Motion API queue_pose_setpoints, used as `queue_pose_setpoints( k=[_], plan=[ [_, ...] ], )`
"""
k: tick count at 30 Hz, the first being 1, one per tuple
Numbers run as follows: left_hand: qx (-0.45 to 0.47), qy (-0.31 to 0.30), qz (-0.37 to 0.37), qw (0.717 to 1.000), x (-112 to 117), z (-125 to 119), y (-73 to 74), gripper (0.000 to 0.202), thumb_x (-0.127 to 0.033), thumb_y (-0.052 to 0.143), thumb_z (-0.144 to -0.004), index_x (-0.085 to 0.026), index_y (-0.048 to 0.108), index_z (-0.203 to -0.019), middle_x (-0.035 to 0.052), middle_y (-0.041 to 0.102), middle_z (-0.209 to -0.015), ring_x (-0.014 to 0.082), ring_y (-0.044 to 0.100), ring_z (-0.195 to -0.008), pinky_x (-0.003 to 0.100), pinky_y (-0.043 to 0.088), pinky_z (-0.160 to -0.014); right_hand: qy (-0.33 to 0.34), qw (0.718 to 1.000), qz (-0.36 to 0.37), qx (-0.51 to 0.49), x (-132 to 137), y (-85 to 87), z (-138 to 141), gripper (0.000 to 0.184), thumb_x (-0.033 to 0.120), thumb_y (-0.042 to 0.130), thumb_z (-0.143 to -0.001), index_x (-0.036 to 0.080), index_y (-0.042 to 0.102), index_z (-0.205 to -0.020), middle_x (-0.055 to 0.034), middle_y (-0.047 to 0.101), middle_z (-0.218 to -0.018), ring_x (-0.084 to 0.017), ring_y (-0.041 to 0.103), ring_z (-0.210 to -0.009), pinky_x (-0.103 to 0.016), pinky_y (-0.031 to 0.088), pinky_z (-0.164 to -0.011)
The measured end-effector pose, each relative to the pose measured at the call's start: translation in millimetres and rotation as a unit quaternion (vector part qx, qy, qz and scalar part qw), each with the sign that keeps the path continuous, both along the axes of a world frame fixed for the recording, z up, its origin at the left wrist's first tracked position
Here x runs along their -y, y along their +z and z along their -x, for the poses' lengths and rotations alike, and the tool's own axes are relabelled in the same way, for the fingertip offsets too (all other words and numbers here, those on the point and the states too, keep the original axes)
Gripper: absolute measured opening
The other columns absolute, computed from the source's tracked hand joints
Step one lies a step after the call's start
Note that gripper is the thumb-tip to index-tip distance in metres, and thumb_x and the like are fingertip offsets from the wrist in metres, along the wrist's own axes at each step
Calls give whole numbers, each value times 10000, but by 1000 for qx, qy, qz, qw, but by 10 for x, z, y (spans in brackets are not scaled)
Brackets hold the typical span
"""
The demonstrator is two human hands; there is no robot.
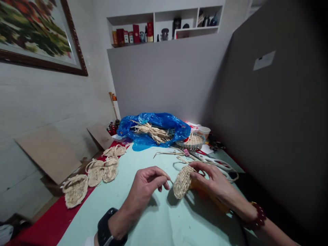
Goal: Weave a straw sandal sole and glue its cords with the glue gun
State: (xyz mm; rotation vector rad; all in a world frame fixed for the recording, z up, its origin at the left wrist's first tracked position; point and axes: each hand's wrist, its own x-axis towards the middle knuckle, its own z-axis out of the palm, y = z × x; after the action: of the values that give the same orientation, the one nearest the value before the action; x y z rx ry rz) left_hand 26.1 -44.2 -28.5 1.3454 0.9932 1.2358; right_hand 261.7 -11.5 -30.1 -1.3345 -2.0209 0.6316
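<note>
A small oval sole of braided straw (182, 182) stands tilted above the table, with my right hand (211, 177) gripping its upper right edge between thumb and fingers. To its left, my left hand (151, 182) is closed in a pinch. From those fingertips a thin straw strand (171, 182) reaches toward the sole's edge. Beneath my right hand lies a yellow-orange object (205, 193), mostly hidden, so its kind is unclear. Behind the hands are loose straw cords (169, 153).
Several woven straw sandals (76, 191) line the table's left side on red cloth (55, 218). At the back, a blue plastic bag (164, 119) holds a straw bundle (151, 131). Beside it are a shallow basket (194, 140), a white cup (204, 131) and scissors (217, 162). Grey panels rise behind and right.
</note>
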Motion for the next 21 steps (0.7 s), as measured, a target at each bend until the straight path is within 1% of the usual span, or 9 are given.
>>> queue_pose_setpoints(
  k=[3, 6, 9, 11, 13, 16, 19, 21],
  plan=[
    [14, -36, 27, 999, 197, 61, 47, 199, -321, 650, -812, -155, 717, -727, 42, 700, -594, 140, 604, -509, 263, 423, -531, 15, 1000, -1, -9, -74, 7, -16, 362, 461, 515, -918, 186, 707, -1056, -89, 760, -1017, -296, 692, -936, -401, 508, -845],
    [17, -76, 61, 995, 384, 131, 45, 259, -374, 605, -844, -144, 701, -773, 76, 734, -647, 130, 619, -456, 241, 409, -477, 22, 1000, -3, -7, -138, 25, -6, 369, 478, 530, -905, 190, 715, -1042, -80, 764, -982, -285, 692, -887, -388, 513, -811],
    [4, -92, 80, 993, 512, 182, 23, 249, -364, 598, -851, -143, 702, -800, 98, 759, -702, 109, 606, -409, 203, 357, -406, 20, 1000, -8, -6, -145, 65, 37, 387, 499, 548, -885, 184, 720, -1027, -80, 764, -962, -291, 691, -883, -392, 514, -807],
    [-11, -85, 82, 993, 551, 192, 21, 224, -331, 604, -846, -143, 708, -781, 83, 752, -670, 76, 545, -351, 185, 300, -366, 20, 1000, -12, -6, -121, 115, 83, 389, 504, 555, -873, 182, 721, -1016, -81, 766, -951, -297, 692, -890, -404, 513, -820],
    [-26, -67, 81, 994, 561, 180, 33, 223, -317, 589, -849, -150, 708, -760, 29, 688, -547, 56, 456, -298, 182, 250, -339, 20, 1000, -15, -7, -91, 182, 139, 382, 503, 558, -863, 180, 720, -986, -89, 770, -962, -308, 694, -909, -417, 513, -838],
    [-48, -36, 69, 996, 571, 127, 64, 292, -369, 540, -881, -176, 674, -707, -61, 490, -373, 62, 327, -256, 203, 205, -321, 21, 999, -21, -13, -61, 292, 228, 378, 493, 562, -857, 170, 712, -981, -113, 770, -1015, -328, 690, -989, -422, 517, -868],
    [-75, -22, 39, 996, 618, 83, 88, 344, -407, 553, -877, -195, 621, -615, -86, 364, -339, 73, 277, -284, 237, 185, -356, 34, 999, -27, -17, -70, 381, 302, 364, 467, 553, -874, 163, 702, -1005, -114, 766, -1014, -314, 685, -992, -408, 515, -872],
    [-88, -7, 10, 996, 665, 86, 99, 418, -415, 586, -853, -206, 526, -497, -88, 289, -367, 73, 261, -350, 250, 191, -407, 48, 998, -28, -17, -97, 420, 340, 340, 449, 554, -882, 166, 703, -996, -103, 764, -999, -297, 685, -968, -395, 513, -866]
  ],
)
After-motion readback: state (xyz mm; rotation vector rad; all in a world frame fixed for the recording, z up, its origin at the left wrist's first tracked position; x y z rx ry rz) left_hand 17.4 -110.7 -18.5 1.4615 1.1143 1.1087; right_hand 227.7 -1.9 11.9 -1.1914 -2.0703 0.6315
